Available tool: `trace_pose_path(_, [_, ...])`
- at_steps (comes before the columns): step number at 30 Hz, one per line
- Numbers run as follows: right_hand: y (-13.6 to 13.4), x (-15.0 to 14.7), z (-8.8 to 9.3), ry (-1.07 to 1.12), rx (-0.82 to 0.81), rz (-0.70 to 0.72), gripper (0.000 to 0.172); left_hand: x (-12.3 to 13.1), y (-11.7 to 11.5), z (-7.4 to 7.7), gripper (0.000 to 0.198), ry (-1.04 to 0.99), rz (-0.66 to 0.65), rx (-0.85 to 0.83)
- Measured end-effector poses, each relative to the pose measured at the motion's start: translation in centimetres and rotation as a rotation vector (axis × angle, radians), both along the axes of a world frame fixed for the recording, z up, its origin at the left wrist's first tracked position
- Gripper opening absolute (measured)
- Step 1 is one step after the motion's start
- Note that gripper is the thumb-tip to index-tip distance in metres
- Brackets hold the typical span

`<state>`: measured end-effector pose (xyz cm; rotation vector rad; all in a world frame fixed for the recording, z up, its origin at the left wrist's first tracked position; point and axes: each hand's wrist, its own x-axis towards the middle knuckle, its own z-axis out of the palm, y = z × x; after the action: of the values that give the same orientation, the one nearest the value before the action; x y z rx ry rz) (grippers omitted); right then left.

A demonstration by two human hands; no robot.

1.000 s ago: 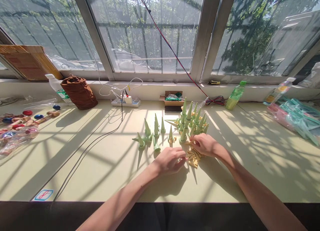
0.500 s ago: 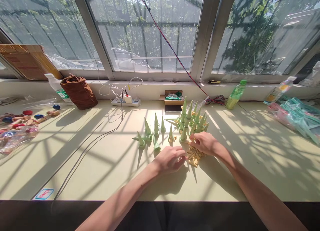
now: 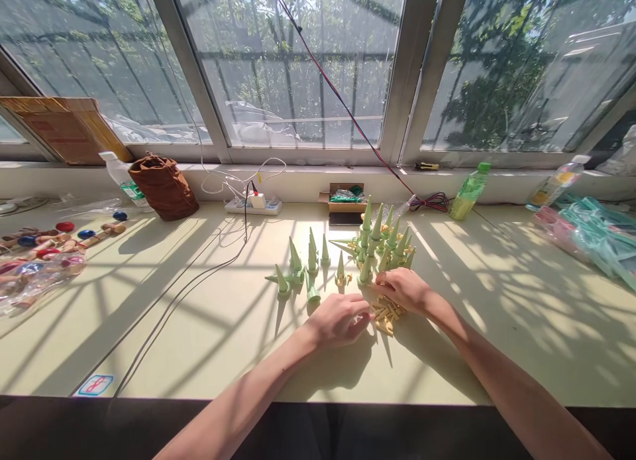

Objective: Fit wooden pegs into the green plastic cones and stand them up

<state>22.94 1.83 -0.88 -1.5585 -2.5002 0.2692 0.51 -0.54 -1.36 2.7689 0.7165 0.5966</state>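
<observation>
A pile of small tan pieces (image 3: pixel 385 317) lies on the table between my hands. My left hand (image 3: pixel 342 319) rests at the pile's left edge, its fingers curled together; whatever they pinch is too small to make out. Over the back of the pile, my right hand (image 3: pixel 406 289) has thumb and fingers closed, and their contents are hidden. Just beyond it, a tight cluster of pale green cones (image 3: pixel 378 225) stands upright, with yellowish bits among them. More green cones (image 3: pixel 312 253) stand to the left, a few lying on their sides. One lone cone (image 3: pixel 340 270) has small tan bits beside it.
A small open cardboard box (image 3: pixel 346 211) sits behind the cones. Further left are a power strip (image 3: pixel 265 207), cables, a brown cloth bag (image 3: pixel 166 188) and wooden toys with coloured balls (image 3: pixel 47 251). A green bottle (image 3: pixel 470 191) and plastic bags (image 3: pixel 591 231) are at right.
The view has shifted slightly, so everything on the table appears a little lower and further right. My right hand has moved slightly left relative to the pile; my left hand stays nearly still.
</observation>
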Motion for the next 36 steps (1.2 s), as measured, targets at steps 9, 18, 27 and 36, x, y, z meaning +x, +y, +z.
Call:
trace_pose_path(9, [-1.0, -0.9, -0.1, 0.306, 0.134, 0.117, 0.031, 0.0, -0.1, 0.0, 0.021, -0.007, 0.002, 0.013])
trace_pose_path(18, [-1.6, -2.2, -0.7, 0.474, 0.134, 0.058, 0.025, -0.5, -0.4, 0.0, 0.029, -0.106, 0.023, 0.145])
trace_pose_path(27, [-2.0, -2.9, -0.6, 0.566, 0.136, 0.105, 0.018, -4.3, 1.2, 5.6, 0.016, -0.43, 0.324, 0.362])
trace_pose_path(36, [-1.6, -3.0, -1.6, 0.635, 0.217, 0.153, 0.012, -10.3, 1.9, 5.7, 0.026, -0.523, 0.873, 0.01])
